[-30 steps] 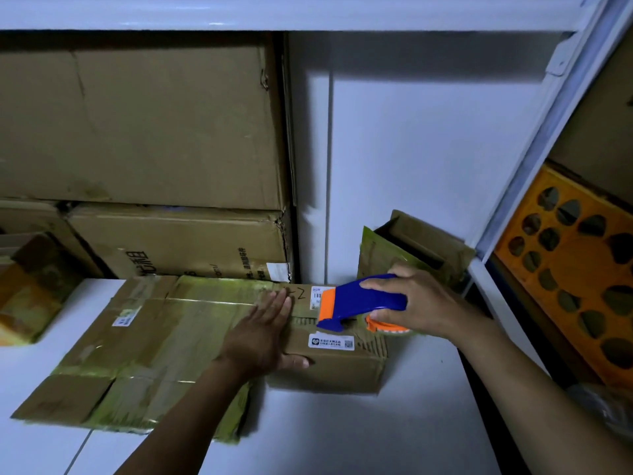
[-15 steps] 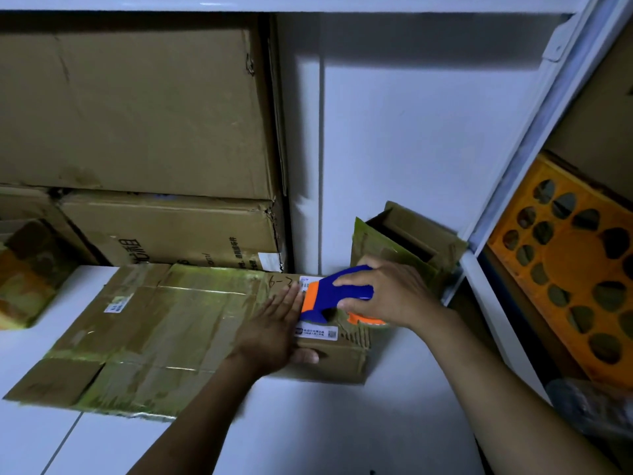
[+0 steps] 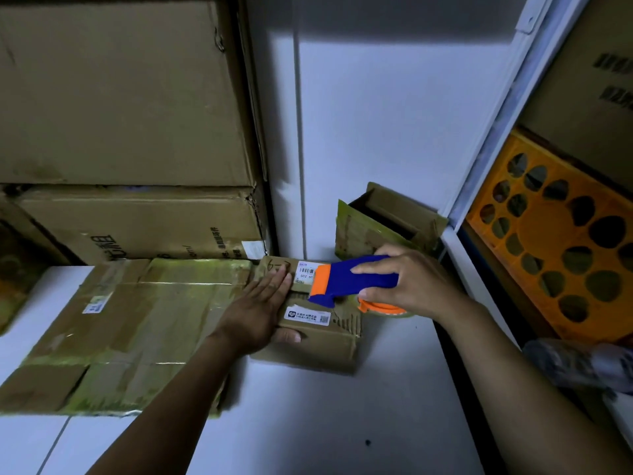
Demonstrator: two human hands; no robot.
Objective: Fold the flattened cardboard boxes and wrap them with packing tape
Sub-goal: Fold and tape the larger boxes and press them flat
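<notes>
A small folded cardboard box with white labels sits on the white table. My left hand presses flat on its top, fingers straight, thumb over the front edge. My right hand grips the blue and orange tape dispenser, whose nose rests on the box top beside my left fingertips. Its orange tape roll hangs over the box's right end. A large flattened cardboard box, covered in old tape, lies to the left, partly under my left forearm.
Big cardboard cartons are stacked against the wall at back left. A small open box stands behind the dispenser. An orange crate sits on shelving at right, beyond the table's right edge.
The dispenser slid left along the box top towards my left hand, then drew back a little to the right. My left hand stayed pressed on the box.
</notes>
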